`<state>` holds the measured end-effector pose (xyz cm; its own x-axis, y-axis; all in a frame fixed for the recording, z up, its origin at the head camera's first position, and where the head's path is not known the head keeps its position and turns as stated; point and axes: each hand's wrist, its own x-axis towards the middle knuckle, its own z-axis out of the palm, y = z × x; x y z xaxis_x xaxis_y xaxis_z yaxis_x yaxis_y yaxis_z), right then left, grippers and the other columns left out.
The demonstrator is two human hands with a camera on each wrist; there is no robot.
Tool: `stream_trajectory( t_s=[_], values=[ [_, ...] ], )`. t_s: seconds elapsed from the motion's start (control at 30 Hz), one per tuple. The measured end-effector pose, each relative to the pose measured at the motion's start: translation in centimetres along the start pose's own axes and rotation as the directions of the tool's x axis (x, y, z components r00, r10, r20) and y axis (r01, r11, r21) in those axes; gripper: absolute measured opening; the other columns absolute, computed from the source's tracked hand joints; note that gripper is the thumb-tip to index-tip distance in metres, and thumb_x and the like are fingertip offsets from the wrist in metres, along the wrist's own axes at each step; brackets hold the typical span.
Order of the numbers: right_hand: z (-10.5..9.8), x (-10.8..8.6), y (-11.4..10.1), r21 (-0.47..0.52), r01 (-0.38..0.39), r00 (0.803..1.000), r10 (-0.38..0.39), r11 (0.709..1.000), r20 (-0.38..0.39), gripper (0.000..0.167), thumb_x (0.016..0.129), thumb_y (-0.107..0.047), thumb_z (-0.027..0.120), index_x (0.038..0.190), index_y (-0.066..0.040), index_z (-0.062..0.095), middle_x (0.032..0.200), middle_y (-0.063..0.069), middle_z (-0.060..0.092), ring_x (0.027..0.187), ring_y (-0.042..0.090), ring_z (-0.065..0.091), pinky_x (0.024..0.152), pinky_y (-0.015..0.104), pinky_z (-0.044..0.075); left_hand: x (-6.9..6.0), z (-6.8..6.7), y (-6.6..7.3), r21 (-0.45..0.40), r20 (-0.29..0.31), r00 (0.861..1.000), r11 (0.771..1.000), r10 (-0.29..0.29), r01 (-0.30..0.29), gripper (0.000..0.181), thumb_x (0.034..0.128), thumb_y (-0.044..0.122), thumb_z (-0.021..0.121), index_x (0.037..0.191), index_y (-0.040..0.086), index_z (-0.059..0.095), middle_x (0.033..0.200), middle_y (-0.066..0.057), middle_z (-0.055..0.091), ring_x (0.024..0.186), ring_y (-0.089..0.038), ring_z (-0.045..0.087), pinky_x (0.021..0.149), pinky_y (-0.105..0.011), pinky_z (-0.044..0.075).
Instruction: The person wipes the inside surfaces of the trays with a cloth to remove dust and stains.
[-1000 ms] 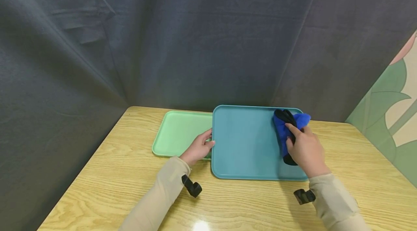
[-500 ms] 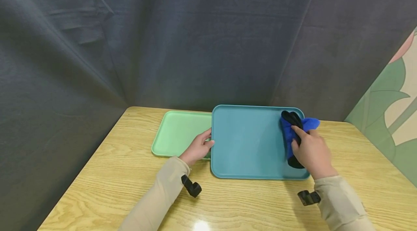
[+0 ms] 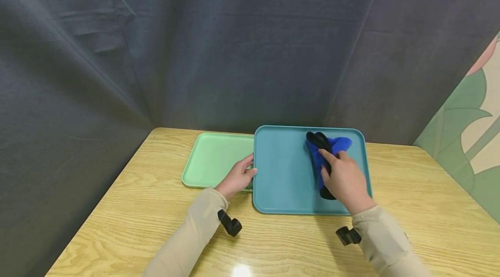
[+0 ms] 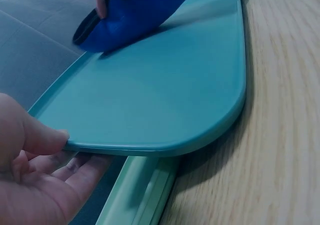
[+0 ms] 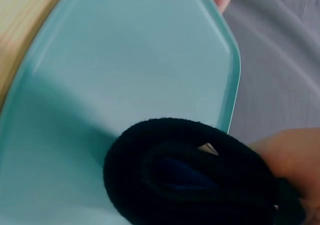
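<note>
A large teal-blue tray (image 3: 279, 173) lies at the table's back middle, its left end over the edge of a light green tray (image 3: 216, 155). At that end my left hand (image 3: 237, 178) pinches the rim, thumb (image 4: 47, 139) above and fingers below. My right hand (image 3: 348, 183) grips a bunched blue and black plush cloth (image 3: 314, 157) against the tray's right half. In the right wrist view, the black knit end of the cloth (image 5: 145, 140) forms a rolled opening; its exact kind is unclear. The cloth hides part of my right fingers.
The wooden table (image 3: 156, 207) extends in front of the trays and to both sides. Dark grey curtain (image 3: 250, 51) hangs behind and at the left. A wall with painted leaves (image 3: 465, 129) stands at the right.
My right hand has moved the cloth slightly right toward the tray's right edge, then back left past its first position. My left hand keeps its place on the rim.
</note>
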<state>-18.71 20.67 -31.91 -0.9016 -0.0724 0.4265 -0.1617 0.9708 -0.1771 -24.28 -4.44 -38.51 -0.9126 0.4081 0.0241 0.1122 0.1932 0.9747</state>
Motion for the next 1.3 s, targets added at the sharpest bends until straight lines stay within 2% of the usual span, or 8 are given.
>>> stream_trajectory(
  t_s=[0.17, 0.37, 0.6, 0.77, 1.03, 1.3],
  values=[
    [0.9, 0.3, -2.6, -0.013, 0.063, 0.998, -0.063, 0.998, -0.007, 0.04, 0.083, -0.011, 0.063, 0.123, -0.01, 0.062, 0.081, 0.018, 0.053, 0.056, 0.023, 0.043, 0.045, 0.034, 0.037, 0.2, -0.1, -0.2, 0.01, 0.006, 1.0, 1.0, 0.023, -0.023, 0.053, 0.0998, 0.005, 0.038, 0.149, 0.021, 0.024, 0.145, -0.017, 0.04, 0.121, -0.034, 0.054, 0.093, -0.037, 0.052],
    [1.7, 0.5, -5.4, 0.002, 0.107, 0.994, -0.107, 0.994, 0.012, 0.04, 0.083, -0.013, 0.064, 0.124, -0.013, 0.062, 0.086, 0.017, 0.055, 0.058, 0.022, 0.045, 0.044, 0.032, 0.038, 0.3, 0.0, -0.2, 0.004, -0.001, 1.0, 1.0, 0.025, -0.025, 0.054, 0.0994, 0.004, 0.038, 0.149, 0.02, 0.024, 0.144, -0.018, 0.041, 0.12, -0.034, 0.054, 0.093, -0.037, 0.052],
    [2.7, 0.5, -7.9, 0.004, 0.156, 0.988, -0.156, 0.988, 0.004, 0.04, 0.082, -0.016, 0.068, 0.122, -0.014, 0.064, 0.086, 0.016, 0.055, 0.061, 0.023, 0.048, 0.047, 0.033, 0.044, 0.3, 0.0, -0.2, 0.01, -0.013, 0.999, 0.999, 0.048, -0.048, 0.054, 0.0986, 0.003, 0.039, 0.149, 0.016, 0.026, 0.14, -0.021, 0.044, 0.118, -0.034, 0.056, 0.091, -0.038, 0.053],
    [3.0, 0.3, -9.1, 0.019, 0.175, 0.985, -0.175, 0.984, 0.005, 0.04, 0.083, -0.017, 0.068, 0.122, -0.015, 0.064, 0.085, 0.014, 0.053, 0.061, 0.024, 0.047, 0.043, 0.031, 0.041, 0.3, -0.1, -0.3, 0.021, -0.01, 0.998, 0.998, 0.064, -0.063, 0.052, 0.0983, 0.002, 0.039, 0.148, 0.014, 0.028, 0.137, -0.022, 0.047, 0.117, -0.035, 0.056, 0.09, -0.038, 0.053],
    [3.5, 0.0, -10.0, 0.058, 0.197, 0.98, -0.198, 0.979, 0.006, 0.039, 0.083, -0.015, 0.068, 0.122, -0.014, 0.064, 0.083, 0.012, 0.051, 0.06, 0.019, 0.042, 0.04, 0.025, 0.036, 0.3, 0.0, -0.3, 0.049, -0.034, 0.998, 0.998, 0.044, -0.042, 0.048, 0.0979, 0.004, 0.041, 0.145, 0.012, 0.035, 0.135, -0.019, 0.05, 0.115, -0.032, 0.057, 0.09, -0.038, 0.053],
    [3.3, 0.1, -8.7, 0.075, 0.14, 0.989, -0.142, 0.987, 0.032, 0.04, 0.084, -0.015, 0.067, 0.124, -0.016, 0.062, 0.088, 0.015, 0.053, 0.065, 0.022, 0.046, 0.043, 0.026, 0.037, 0.2, 0.0, -0.2, 0.019, -0.026, 0.998, 0.998, 0.055, -0.055, 0.052, 0.0974, 0.002, 0.041, 0.147, 0.012, 0.03, 0.138, -0.022, 0.046, 0.117, -0.035, 0.056, 0.091, -0.039, 0.053]
  ],
)
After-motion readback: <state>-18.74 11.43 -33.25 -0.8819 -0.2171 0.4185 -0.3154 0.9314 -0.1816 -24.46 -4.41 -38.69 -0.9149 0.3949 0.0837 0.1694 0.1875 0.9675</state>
